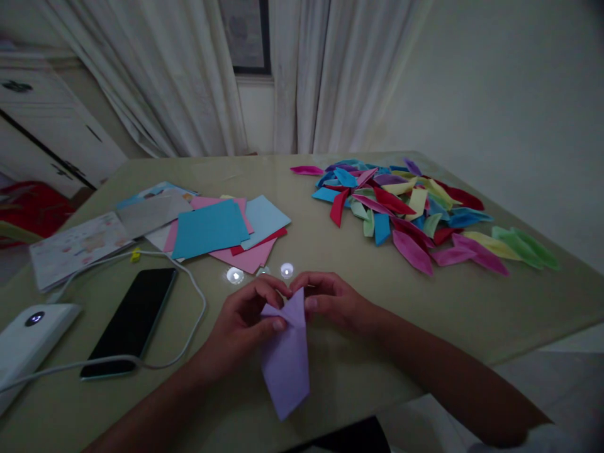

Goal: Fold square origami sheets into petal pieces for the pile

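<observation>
A partly folded sheet of purple paper [286, 368] is held between both hands over the near part of the table. My left hand [250, 316] pinches its upper left side, thumb on the front face. Fingers of my right hand [335, 301] grip the top right corner, where a folded flap rises to a point. The paper's lower end hangs down to a pointed tip. Behind the flap, some fingertips are hidden.
Loose coloured paper sheets [212, 228] lie beyond my left hand. Many-coloured folded paper pieces [396, 198] are heaped at the back right. At left are a phone [129, 322], a white power bank [33, 343], a white cable [198, 299] and a printed booklet [82, 246].
</observation>
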A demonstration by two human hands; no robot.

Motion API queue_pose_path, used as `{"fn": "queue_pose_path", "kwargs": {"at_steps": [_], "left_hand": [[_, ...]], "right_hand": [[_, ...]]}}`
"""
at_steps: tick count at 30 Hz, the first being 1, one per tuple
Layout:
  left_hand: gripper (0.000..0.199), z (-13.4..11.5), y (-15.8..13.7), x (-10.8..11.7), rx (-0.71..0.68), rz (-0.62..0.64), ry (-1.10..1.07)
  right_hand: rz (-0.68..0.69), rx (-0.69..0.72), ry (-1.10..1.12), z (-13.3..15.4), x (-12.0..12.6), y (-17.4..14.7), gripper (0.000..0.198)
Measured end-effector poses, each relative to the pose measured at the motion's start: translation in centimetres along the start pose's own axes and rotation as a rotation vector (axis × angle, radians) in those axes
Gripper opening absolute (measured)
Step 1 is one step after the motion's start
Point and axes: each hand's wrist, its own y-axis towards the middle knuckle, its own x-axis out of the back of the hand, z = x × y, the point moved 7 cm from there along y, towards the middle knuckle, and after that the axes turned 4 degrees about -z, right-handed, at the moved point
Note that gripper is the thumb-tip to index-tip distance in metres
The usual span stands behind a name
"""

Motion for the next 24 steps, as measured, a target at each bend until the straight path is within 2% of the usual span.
{"fn": "queue_pose_path", "kwargs": {"at_steps": [3,7,10,12,14,18,21,24], "left_hand": [[0.023,-0.1,0.1,0.2,0.005,-0.034,-0.026],[0.034,1.3,-0.1,-0.3,0.118,-0.02,-0.102],[0.037,2.2,-0.3,-0.9,0.171,-0.017,-0.19],[0.031,2.4,-0.3,-0.8,0.15,-0.049,-0.176],[0.025,2.1,-0.1,-0.3,0.088,-0.109,-0.075],[0.021,1.0,0.1,1.0,-0.05,-0.231,0.129],[0.017,0.5,0.1,0.7,-0.053,-0.154,0.2],[0.03,0.3,-0.3,0.0,-0.036,-0.04,0.213]], "right_hand": [[-0.005,-0.002,0.013,0.1,0.3,0.1,0.03],[0.019,0.052,-0.008,0.4,0.1,0.5,0.023],[-0.02,0.087,-0.017,0.2,0.2,0.6,0.024],[-0.053,0.077,-0.006,-0.1,0.3,0.7,0.028],[-0.082,0.077,-0.002,-0.1,0.5,0.8,0.031],[-0.111,0.175,-0.065,0.8,0.4,0.8,0.031],[-0.132,0.277,-0.169,1.7,0.2,0.6,0.031],[-0.2,0.341,-0.258,2.3,0.5,0.3,0.031]]}}
